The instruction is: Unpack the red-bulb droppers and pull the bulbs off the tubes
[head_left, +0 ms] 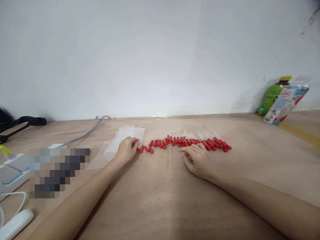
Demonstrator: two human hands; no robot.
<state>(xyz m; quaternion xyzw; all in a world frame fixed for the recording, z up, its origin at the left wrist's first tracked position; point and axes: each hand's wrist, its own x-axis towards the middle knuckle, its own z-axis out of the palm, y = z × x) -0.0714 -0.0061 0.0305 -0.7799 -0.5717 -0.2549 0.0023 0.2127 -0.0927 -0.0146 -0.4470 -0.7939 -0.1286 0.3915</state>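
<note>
My left hand (127,149) is closed in a pinch beside a few loose red rubber bulbs (151,150); what its fingertips hold, if anything, is hidden. Thin clear tubes (178,150) stick out from the closed fingers of my right hand (198,160), low over the table. Between the hands lie several bare thin tubes (169,157), side by side. Behind them runs a row of droppers (212,142), red bulbs toward me and slim whitish stems pointing to the wall. Part of that row is covered by my right hand.
Clear zip bags (122,141) lie under and behind my left hand. On the left are a power strip (16,171), a grey cable (85,135) and a pixelated patch. A green bottle (271,96) and a clear labelled bottle (285,105) stand at the back right by the wall.
</note>
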